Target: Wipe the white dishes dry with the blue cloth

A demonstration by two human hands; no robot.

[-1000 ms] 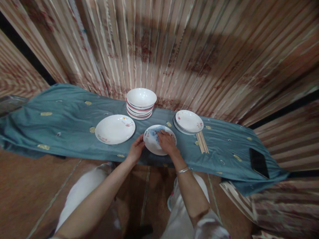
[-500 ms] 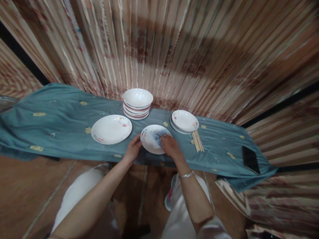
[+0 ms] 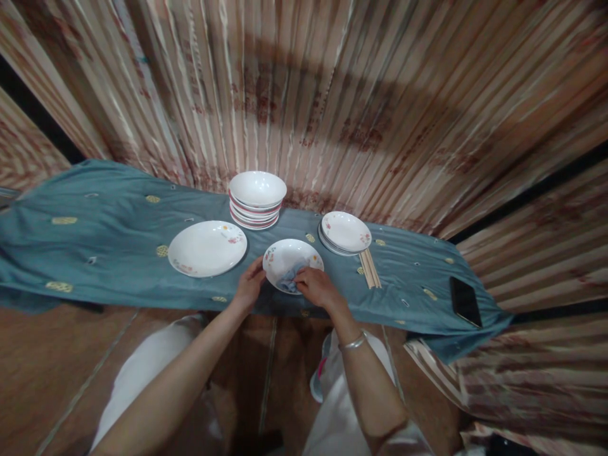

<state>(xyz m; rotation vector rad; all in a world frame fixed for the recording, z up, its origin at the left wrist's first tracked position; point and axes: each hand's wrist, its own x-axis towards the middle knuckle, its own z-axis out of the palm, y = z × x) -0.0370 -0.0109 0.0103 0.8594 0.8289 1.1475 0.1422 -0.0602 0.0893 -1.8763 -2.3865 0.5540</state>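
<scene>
A white plate with small flowers on its rim (image 3: 289, 250) sits near the front of the cloth-covered table. My left hand (image 3: 251, 280) grips this plate at its left edge, fingers closed on the rim. In my right hand (image 3: 313, 285) is a crumpled blue-grey cloth (image 3: 289, 277), pressed against the inside of the plate toward its near side. My right fingers are bunched over the cloth and hide part of it. A silver bangle circles my right wrist.
A large oval plate (image 3: 208, 248) lies to the left. Behind stands a stack of bowls (image 3: 258, 190). Stacked small plates (image 3: 346, 231) are at the right, with chopsticks (image 3: 370, 269) beside them. A black phone (image 3: 465, 301) rests near the right end of the blue-green tablecloth (image 3: 114, 253).
My right hand has moved the cloth from the plate's middle and right toward its near side, bunching it more. The left hand stays at the rim. The whole view has shifted slightly.
</scene>
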